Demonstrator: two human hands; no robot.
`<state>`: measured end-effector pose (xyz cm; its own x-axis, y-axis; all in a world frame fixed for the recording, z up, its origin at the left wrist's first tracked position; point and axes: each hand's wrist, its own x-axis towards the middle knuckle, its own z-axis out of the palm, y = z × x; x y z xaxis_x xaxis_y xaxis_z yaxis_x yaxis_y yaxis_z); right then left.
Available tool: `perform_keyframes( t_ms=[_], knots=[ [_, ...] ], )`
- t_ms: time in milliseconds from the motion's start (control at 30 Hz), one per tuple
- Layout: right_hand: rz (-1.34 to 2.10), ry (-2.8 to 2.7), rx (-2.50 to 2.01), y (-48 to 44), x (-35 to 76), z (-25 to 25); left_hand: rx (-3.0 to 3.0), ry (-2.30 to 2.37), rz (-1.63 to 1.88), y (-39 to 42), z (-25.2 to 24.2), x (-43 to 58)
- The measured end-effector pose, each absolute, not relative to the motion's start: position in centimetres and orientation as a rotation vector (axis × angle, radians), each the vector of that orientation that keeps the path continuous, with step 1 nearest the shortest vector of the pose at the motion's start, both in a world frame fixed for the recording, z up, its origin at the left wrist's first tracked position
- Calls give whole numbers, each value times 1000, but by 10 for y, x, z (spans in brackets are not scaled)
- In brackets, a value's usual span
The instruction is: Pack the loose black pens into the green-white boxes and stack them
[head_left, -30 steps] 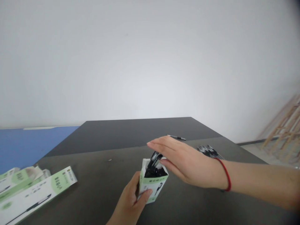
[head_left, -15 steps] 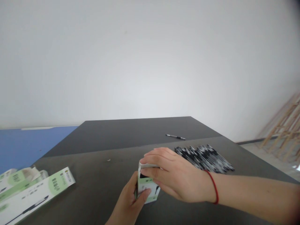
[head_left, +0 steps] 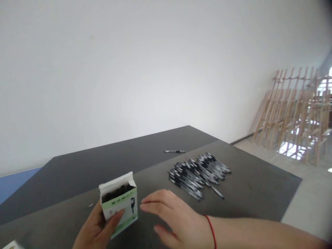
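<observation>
My left hand (head_left: 100, 224) grips a small white-and-green pen box (head_left: 121, 207) upright, thumb across its front. The box's top is open, and dark pen ends show inside. Just right of the box, my right hand (head_left: 173, 214) hovers with its fingers apart and nothing in them; a red cord circles that wrist. Beyond the right hand, a pile of black-and-clear pens (head_left: 192, 176) lies on the dark table, with one pen sticking out toward me.
A lone pen (head_left: 174, 151) lies farther back on the dark table (head_left: 249, 186). At the lower left edge, the corner of a white item (head_left: 14, 245) peeks in. Wooden easel-like frames (head_left: 293, 107) lean against the wall at the right.
My right hand has come off the box top and moved away to the right, leaving the opening visible. The view has turned right, bringing the wooden frames more into sight.
</observation>
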<state>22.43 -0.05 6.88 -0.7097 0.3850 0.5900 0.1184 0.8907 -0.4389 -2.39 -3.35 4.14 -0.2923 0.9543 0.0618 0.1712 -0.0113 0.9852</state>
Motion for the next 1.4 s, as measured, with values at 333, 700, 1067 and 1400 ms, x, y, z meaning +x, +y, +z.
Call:
perform_keyframes(
  t_ms=[333, 700, 1067, 1400],
  knots=[
    [843, -2103, -541, 45, 207, 89, 1258, 1352, 1215, -30, 11, 3],
    [1129, -1916, -609, 36, 186, 62, 2007, 1608, 1558, -44, -5, 6],
    [928, -2080, -288, 24, 198, 70, 2069, 1506, 1418, -53, 8, 7],
    [803, -2177, -306, 21, 199, 72, 2036, 1530, 1490, -59, 11, 7]
  ],
)
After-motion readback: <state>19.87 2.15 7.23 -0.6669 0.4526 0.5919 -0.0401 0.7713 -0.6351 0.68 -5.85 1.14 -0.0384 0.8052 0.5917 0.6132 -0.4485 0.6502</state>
